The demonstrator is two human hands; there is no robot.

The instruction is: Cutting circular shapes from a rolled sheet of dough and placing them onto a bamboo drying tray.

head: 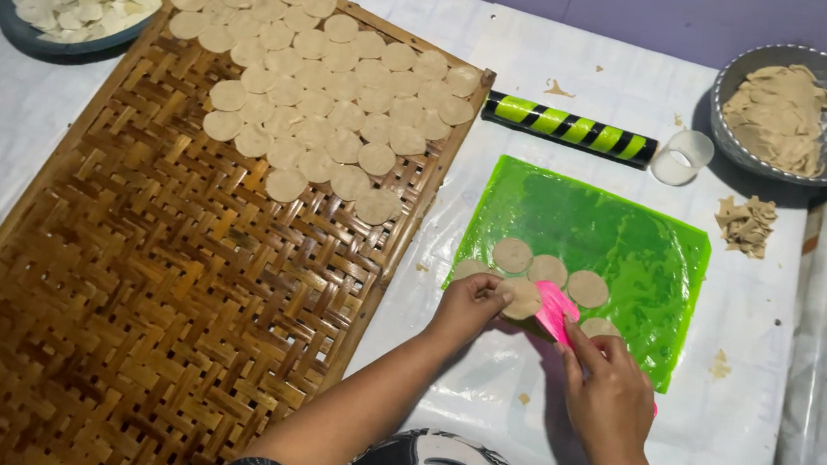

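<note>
Dough rounds (331,98) fill a third of my woven tray (134,289); four wait on the green mat (619,239). My left hand (467,306) pinches one round, my right hand (607,395) grips the pink scraper (555,311).

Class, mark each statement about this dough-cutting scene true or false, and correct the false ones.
1. The left hand pinches a dough disc. True.
2. The right hand holds a knife. False: it holds a pink scraper.
3. The cutting mat is blue. False: it is green.
4. The woven bamboo tray carries rows of dough discs at its far end. True.
5. The striped rolling pin lies on the tray. False: it lies on the table beyond the mat.
</note>
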